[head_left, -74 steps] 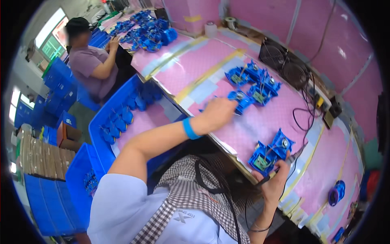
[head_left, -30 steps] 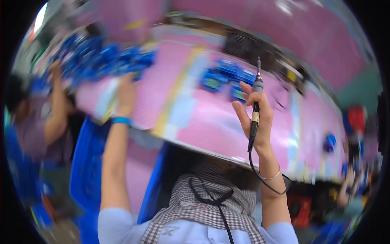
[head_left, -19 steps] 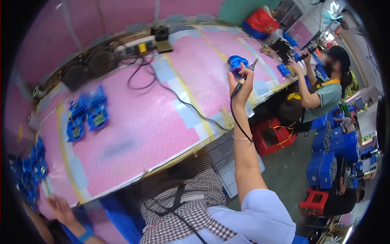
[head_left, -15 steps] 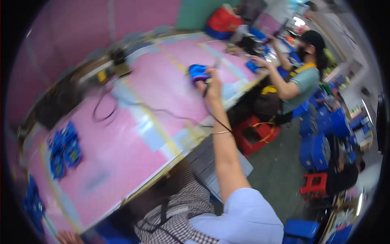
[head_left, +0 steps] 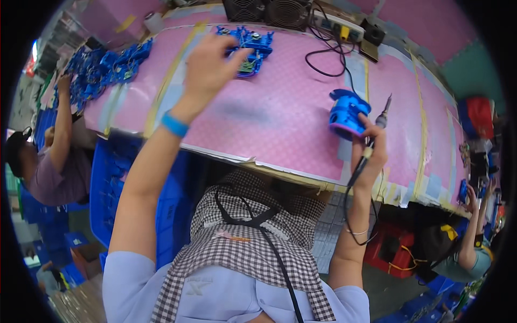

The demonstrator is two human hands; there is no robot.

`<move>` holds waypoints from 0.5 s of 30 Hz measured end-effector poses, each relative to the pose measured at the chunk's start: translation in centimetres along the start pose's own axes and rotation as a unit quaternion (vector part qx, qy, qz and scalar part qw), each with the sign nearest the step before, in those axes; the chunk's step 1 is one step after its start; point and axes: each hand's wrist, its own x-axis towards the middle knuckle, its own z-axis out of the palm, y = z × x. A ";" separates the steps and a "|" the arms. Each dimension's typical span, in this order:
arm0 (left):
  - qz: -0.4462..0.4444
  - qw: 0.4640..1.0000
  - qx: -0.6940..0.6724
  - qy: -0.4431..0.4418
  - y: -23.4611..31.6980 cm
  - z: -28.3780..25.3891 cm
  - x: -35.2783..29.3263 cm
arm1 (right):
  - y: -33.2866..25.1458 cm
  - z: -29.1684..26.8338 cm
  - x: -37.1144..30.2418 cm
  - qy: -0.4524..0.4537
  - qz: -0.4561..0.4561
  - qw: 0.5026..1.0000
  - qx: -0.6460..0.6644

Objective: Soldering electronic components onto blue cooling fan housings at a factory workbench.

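Observation:
My right hand (head_left: 371, 148) holds a soldering iron (head_left: 383, 117) with its tip pointing up. The same hand grips a round blue plastic housing (head_left: 347, 110) with a purple rim, raised above the pink table. On the left, my left hand (head_left: 211, 70) is held over the table with fingers apart and nothing visible in it. Its fingertips overlap a small group of blue housings (head_left: 261, 46) with green circuit boards and wires; whether they touch is unclear. A black cord runs from the iron down past my right wrist.
The pink table mat (head_left: 291, 124) bears tape strips. Two fans (head_left: 288, 12), a soldering station (head_left: 336, 27) and an iron stand (head_left: 371, 40) line the back. More blue housings (head_left: 102, 70) lie left, near a co-worker (head_left: 54, 156). A blue crate (head_left: 102, 188) stands below; another person (head_left: 468, 258) works right.
The view has swung left. My left hand now shows over the group of blue housings. My right hand still holds the iron and the blue housing.

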 end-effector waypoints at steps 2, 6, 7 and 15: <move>0.007 0.997 0.074 -0.036 1.5 3.4 1.4 | -1.1 1.2 -1.2 -0.031 0.018 0.999 0.005; -0.068 0.966 0.162 -0.189 1.4 8.4 2.7 | -2.3 2.5 -1.9 -0.047 0.008 0.999 0.018; -0.085 0.951 0.186 -0.233 0.6 8.8 2.7 | -2.5 2.9 -1.9 -0.041 -0.007 0.999 -0.003; -0.046 0.954 0.228 -0.188 -10.3 6.3 1.7 | -3.7 3.6 -3.6 -0.096 0.029 0.995 0.013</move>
